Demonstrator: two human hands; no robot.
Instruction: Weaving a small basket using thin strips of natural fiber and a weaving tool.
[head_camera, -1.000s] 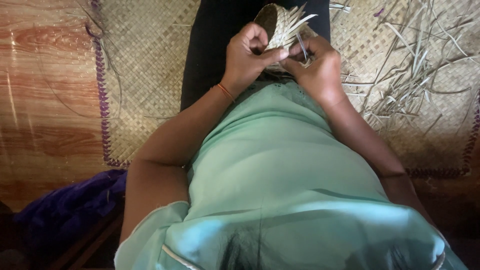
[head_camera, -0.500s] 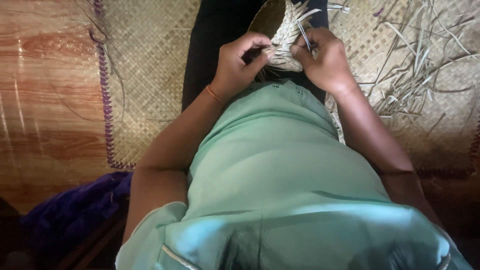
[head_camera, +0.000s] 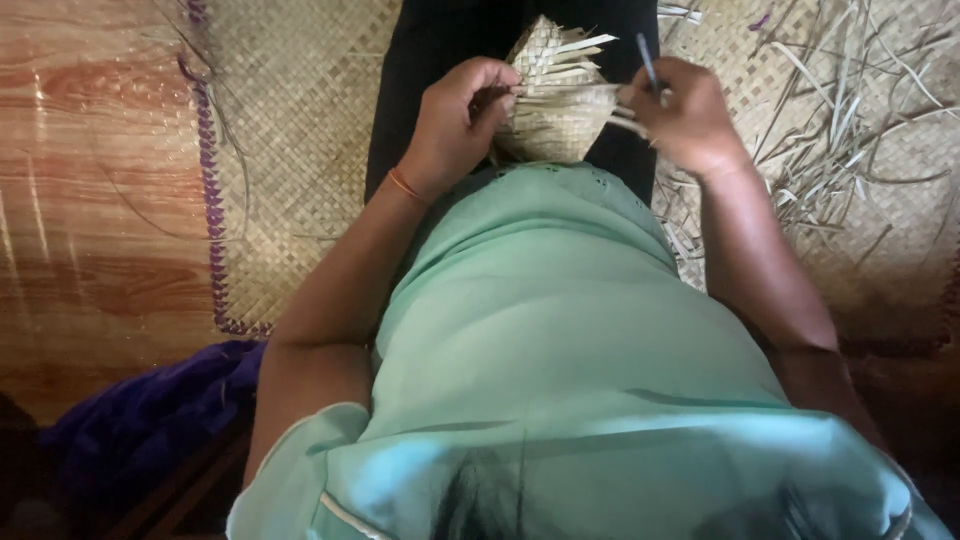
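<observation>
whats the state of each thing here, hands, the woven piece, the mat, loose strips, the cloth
left hand: closed on the woven piece's left edge
right hand: pinching strip ends, thin dark tool sticking up from it
woven piece: half woven, loose strip ends splayed right
woven mat: laid flat on the floor
loose strips: scattered on the mat
purple cloth: crumpled

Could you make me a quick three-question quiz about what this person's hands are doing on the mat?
1. True or false: the left hand grips the woven piece.
2. What does the right hand hold: A) thin dark tool, B) cup, C) purple cloth?
3. On which side of the mat do the loose strips lie?

Key: 1 true; 2 A; 3 the person's right.
</observation>
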